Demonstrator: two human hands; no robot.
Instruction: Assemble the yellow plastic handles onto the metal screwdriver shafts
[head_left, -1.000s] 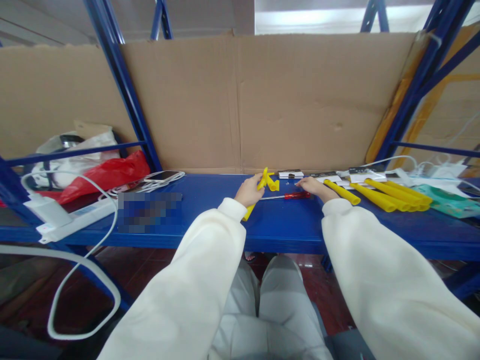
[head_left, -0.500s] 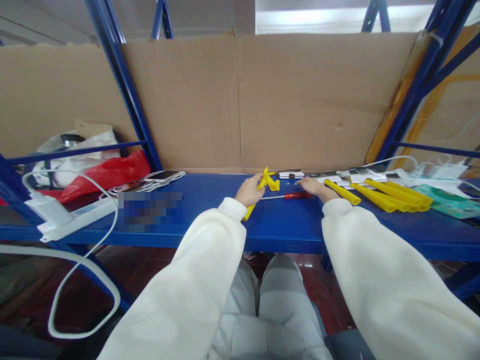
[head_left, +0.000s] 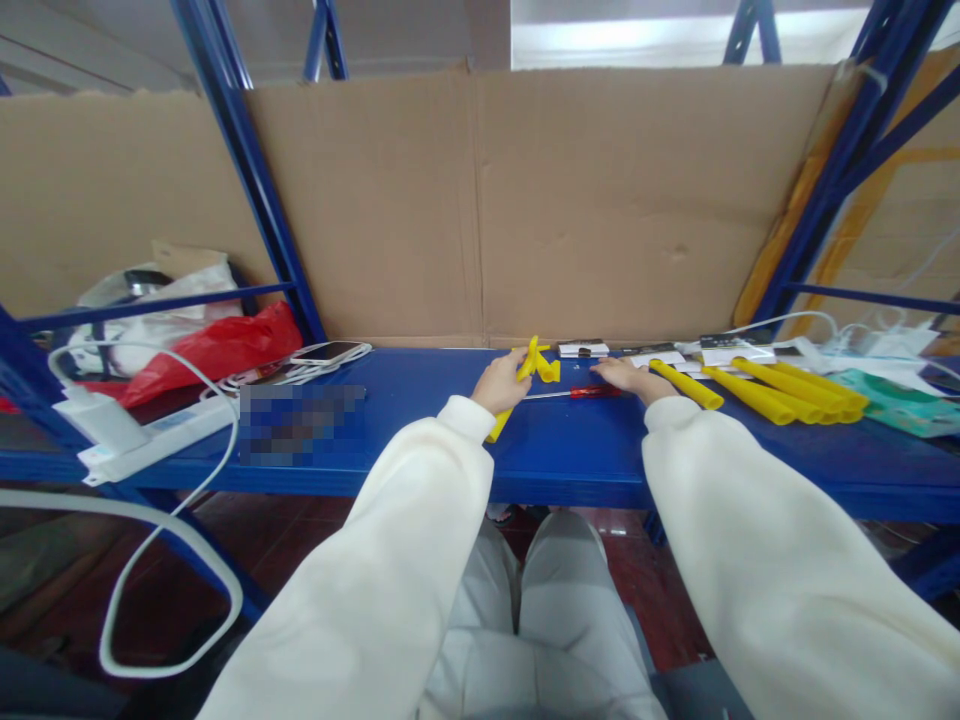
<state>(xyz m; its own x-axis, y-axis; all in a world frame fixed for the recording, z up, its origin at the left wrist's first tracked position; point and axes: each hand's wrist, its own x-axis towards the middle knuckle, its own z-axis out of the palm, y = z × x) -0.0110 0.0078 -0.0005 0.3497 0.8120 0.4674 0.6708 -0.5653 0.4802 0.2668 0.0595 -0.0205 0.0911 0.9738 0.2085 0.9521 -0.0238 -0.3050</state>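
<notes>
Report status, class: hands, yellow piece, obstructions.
Left hand gripping yellow piece. Right hand, grip unclear. Red-handled screwdriver between hands, possibly in the way.

In front of you, a blue worktop (head_left: 420, 400) runs the width of the view, its front edge straight and slightly glossy. Behind it you face a tall cardboard panel (head_left: 360, 220), with a vertical crease near its middle and a small dent farther right. Blue metal uprights, a left post (head_left: 251, 165) and a right post (head_left: 817, 205), lean outward toward the top of your view. Above the cardboard you see a pale grey surface (head_left: 420, 40) and a bright white band (head_left: 675, 45), its source unclear. Below you lies a shiny dark-red tiled floor (head_left: 277, 525).
</notes>
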